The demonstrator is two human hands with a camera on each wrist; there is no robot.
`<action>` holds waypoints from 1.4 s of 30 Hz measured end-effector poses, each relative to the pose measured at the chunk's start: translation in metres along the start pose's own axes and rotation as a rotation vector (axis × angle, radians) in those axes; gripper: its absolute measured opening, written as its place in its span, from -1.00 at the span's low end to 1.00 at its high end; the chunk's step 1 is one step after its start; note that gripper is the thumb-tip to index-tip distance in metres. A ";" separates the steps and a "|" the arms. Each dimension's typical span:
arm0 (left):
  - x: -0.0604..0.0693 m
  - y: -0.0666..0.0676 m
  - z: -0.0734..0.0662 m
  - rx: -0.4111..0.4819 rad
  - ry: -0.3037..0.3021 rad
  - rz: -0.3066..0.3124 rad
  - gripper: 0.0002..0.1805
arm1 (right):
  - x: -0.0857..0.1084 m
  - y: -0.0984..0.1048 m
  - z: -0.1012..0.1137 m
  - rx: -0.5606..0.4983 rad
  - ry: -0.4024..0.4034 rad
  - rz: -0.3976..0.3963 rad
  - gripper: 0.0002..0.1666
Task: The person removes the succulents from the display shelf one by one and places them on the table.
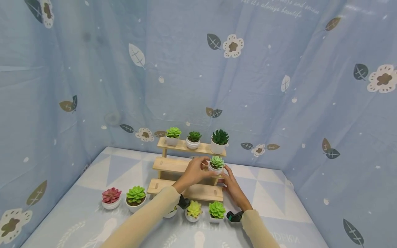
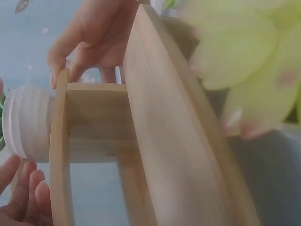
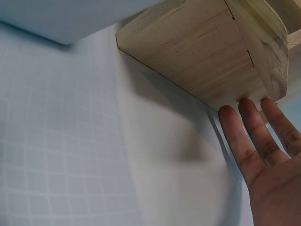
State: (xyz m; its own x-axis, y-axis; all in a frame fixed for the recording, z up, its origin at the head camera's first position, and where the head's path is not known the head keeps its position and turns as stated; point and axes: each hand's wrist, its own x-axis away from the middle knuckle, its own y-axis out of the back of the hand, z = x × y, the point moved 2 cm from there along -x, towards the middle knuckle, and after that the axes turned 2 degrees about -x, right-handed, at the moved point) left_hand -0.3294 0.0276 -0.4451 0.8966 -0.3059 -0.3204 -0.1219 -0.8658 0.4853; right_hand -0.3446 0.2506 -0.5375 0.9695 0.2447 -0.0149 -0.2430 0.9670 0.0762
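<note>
A pale green succulent in a white ribbed pot (image 1: 216, 163) stands at the right end of the wooden stand's middle shelf (image 1: 172, 165). My left hand (image 1: 196, 169) holds this pot from the left, thumb in front. The left wrist view shows the pot (image 2: 29, 123) upright against the shelf board (image 2: 60, 141), with left fingers (image 2: 34, 195) curled beside it. My right hand (image 1: 233, 186) is at the stand's right end, its index finger close to the pot. In the right wrist view several straight fingers (image 3: 254, 136) touch the wooden shelf end (image 3: 277, 61).
On the top shelf (image 1: 203, 148) stand three potted succulents, including a dark green one (image 1: 220, 141). Along the stand's front are a red succulent (image 1: 111, 198), a green one (image 1: 135, 198), a yellow-green one (image 1: 194, 210) and a bright green one (image 1: 216, 211). A patterned curtain (image 1: 186, 69) hangs behind.
</note>
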 end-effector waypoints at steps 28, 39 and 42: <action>-0.014 -0.010 0.001 0.003 -0.008 0.062 -0.28 | 0.000 0.001 -0.002 -0.034 -0.009 0.012 -0.28; -0.014 -0.010 0.002 -0.024 -0.006 0.045 -0.30 | 0.001 0.000 -0.001 -0.023 0.004 0.012 -0.25; -0.013 -0.009 0.002 -0.036 -0.004 0.039 -0.30 | 0.002 0.000 -0.002 -0.033 0.000 0.007 -0.29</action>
State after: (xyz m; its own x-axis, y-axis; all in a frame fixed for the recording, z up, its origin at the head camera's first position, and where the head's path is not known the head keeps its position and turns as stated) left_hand -0.3410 0.0392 -0.4466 0.8896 -0.3408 -0.3042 -0.1411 -0.8383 0.5266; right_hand -0.3431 0.2512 -0.5395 0.9679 0.2511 -0.0142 -0.2503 0.9672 0.0437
